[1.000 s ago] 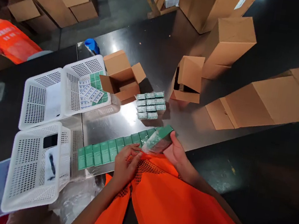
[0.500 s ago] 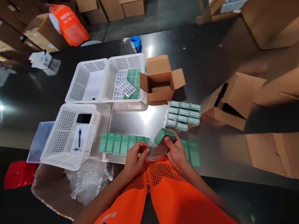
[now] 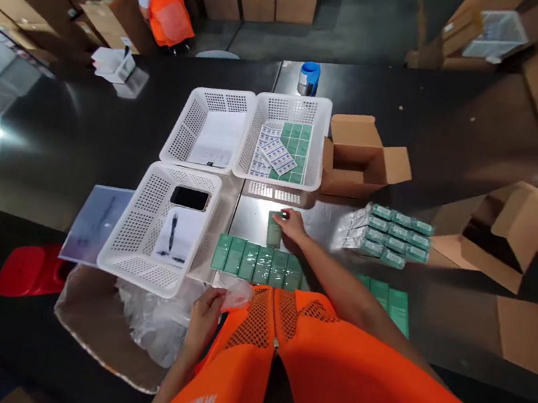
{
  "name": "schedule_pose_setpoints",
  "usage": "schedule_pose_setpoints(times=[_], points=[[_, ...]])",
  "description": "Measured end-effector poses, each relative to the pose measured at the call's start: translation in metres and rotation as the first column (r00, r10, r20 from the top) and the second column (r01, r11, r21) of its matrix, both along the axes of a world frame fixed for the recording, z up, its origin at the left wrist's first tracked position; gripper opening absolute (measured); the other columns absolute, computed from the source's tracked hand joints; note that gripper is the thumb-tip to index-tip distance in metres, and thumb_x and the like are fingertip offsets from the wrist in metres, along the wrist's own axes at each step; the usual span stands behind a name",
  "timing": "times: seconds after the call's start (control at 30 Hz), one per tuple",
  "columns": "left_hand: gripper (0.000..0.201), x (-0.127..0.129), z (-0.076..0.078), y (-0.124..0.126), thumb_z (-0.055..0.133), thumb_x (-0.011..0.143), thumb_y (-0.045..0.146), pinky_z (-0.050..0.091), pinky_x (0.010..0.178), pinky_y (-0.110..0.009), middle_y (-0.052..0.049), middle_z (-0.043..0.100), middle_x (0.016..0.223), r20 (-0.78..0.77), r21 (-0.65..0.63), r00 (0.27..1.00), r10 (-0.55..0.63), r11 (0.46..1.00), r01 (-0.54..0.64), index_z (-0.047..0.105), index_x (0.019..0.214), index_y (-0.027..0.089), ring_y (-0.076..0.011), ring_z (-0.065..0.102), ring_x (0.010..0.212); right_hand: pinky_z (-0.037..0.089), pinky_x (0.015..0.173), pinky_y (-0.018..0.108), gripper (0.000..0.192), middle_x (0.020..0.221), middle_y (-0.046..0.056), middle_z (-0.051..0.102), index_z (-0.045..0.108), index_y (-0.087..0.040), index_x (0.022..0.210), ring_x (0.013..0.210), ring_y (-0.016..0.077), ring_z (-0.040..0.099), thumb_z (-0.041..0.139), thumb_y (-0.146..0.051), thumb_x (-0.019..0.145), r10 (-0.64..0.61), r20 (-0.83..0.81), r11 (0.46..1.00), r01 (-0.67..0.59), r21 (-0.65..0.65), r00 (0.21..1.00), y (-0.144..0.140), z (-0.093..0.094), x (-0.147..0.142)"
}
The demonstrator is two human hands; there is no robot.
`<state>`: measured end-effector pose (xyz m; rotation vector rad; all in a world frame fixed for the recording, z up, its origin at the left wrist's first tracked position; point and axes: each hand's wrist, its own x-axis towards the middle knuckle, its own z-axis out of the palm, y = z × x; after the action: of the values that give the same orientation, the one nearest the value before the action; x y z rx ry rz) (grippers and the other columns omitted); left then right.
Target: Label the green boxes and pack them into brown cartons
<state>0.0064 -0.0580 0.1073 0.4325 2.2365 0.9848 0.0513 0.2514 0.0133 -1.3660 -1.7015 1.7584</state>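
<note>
My right hand (image 3: 291,226) reaches forward over the dark table and grips a small green box (image 3: 273,229), which lies flat just beyond a row of several green boxes (image 3: 258,262). My left hand (image 3: 207,311) is low at my left side, pinching a clear plastic wrapper (image 3: 236,295) above a carton full of crumpled plastic (image 3: 152,323). A stack of wrapped green boxes (image 3: 389,235) lies to the right of my right hand. More green boxes (image 3: 393,302) show past my right forearm.
Three white perforated baskets stand ahead: one with a phone and pen (image 3: 165,230), one with paper (image 3: 207,130), one with green boxes and label sheets (image 3: 285,141). An open brown carton (image 3: 361,158) is beside them. Another person in an orange vest (image 3: 165,1) works at the far left.
My right hand has carried the green box forward and set it on the table beyond the row. My left hand has dropped to the left with the plastic wrapper. The view swung left.
</note>
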Motion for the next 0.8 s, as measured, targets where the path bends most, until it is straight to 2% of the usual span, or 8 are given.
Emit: schedule_pose_setpoints(times=[0.07,0.17,0.3,0.37,0.47,0.57,0.7,0.8], points=[[0.028,-0.013,-0.001,-0.005,0.054,0.075,0.04,0.055,0.083,-0.043,-0.008,0.077,0.086,0.023,0.009,1.0,0.012,1.0,-0.012,0.074,0.08,0.02,-0.0293,0.071,0.087,0.047,0.096,0.05,0.052,0.112,0.015,0.06,0.06,-0.02,0.098,0.114,0.0351,0.055,0.081,-0.055,0.065,0.013,0.121,0.993,-0.027,0.119,0.993,-0.006,-0.003,-0.001],[0.03,-0.028,-0.006,0.003,0.058,0.069,0.035,0.055,0.088,-0.041,-0.007,0.077,0.094,0.048,0.045,0.998,0.028,0.999,-0.03,0.076,0.09,0.022,-0.0291,0.071,0.097,0.037,0.108,0.056,0.05,0.135,0.014,0.051,0.062,-0.024,0.114,0.132,0.0405,0.041,0.08,-0.043,0.071,-0.05,0.254,0.947,-0.035,0.321,0.966,-0.011,0.008,0.022],[0.031,-0.037,-0.01,0.039,0.062,0.067,0.03,0.054,0.07,-0.032,0.002,0.063,0.063,0.173,0.193,0.984,-0.052,0.981,0.018,0.075,0.095,0.021,-0.0207,0.066,0.067,0.017,0.117,0.061,0.06,0.158,0.014,0.031,0.046,-0.021,0.143,0.146,0.0412,0.019,0.063,-0.03,0.085,-0.282,0.356,0.825,0.035,0.564,0.891,-0.002,0.037,0.096],[0.028,-0.034,-0.006,0.063,0.064,0.067,0.028,0.051,0.062,-0.029,0.002,0.061,0.067,0.164,0.292,0.973,-0.162,0.95,0.109,0.075,0.091,0.021,-0.0162,0.059,0.058,0.009,0.115,0.066,0.061,0.161,0.019,0.027,0.046,-0.015,0.144,0.148,0.0436,0.012,0.058,-0.021,0.085,-0.39,0.406,0.768,0.048,0.639,0.827,0.002,0.046,0.142],[0.025,-0.023,0.003,0.099,0.065,0.071,0.03,0.05,0.062,-0.029,-0.003,0.067,0.086,0.179,0.378,0.922,-0.344,0.889,0.258,0.077,0.091,0.02,-0.0162,0.059,0.065,0.012,0.111,0.067,0.047,0.157,0.018,0.04,0.061,-0.017,0.128,0.147,0.0425,0.019,0.055,-0.013,0.081,-0.339,0.503,0.753,-0.092,0.652,0.795,-0.001,0.042,0.196],[0.024,-0.007,0.007,0.131,0.071,0.071,0.034,0.05,0.069,-0.03,-0.004,0.069,0.083,0.31,0.389,0.834,-0.457,0.861,0.327,0.077,0.089,0.019,-0.0181,0.061,0.073,0.02,0.11,0.061,0.032,0.133,0.015,0.065,0.069,-0.021,0.106,0.138,0.0366,0.039,0.05,-0.01,0.083,-0.265,0.486,0.764,-0.126,0.633,0.833,-0.009,0.032,0.22],[0.03,0.017,0.003,0.163,0.085,0.059,0.037,0.048,0.065,-0.027,-0.002,0.069,0.073,0.642,0.295,0.665,-0.381,0.924,0.244,0.075,0.08,0.017,-0.0155,0.059,0.066,0.034,0.105,0.057,0.035,0.112,0.014,0.07,0.07,-0.02,0.106,0.119,0.0347,0.055,0.047,-0.011,0.082,-0.27,0.36,0.737,-0.049,0.674,0.893,-0.028,0.03,0.219],[0.052,0.032,0.002,0.182,0.081,0.063,0.06,0.049,0.056,-0.029,-0.008,0.073,0.08,0.762,0.241,0.572,-0.305,0.952,0.186,0.071,0.086,0.015,-0.0197,0.066,0.065,0.042,0.104,0.053,0.043,0.112,0.013,0.067,0.069,-0.023,0.122,0.113,0.0329,0.058,0.048,-0.015,0.086,-0.211,0.206,0.693,-0.002,0.72,0.955,-0.056,0.039,0.203]])
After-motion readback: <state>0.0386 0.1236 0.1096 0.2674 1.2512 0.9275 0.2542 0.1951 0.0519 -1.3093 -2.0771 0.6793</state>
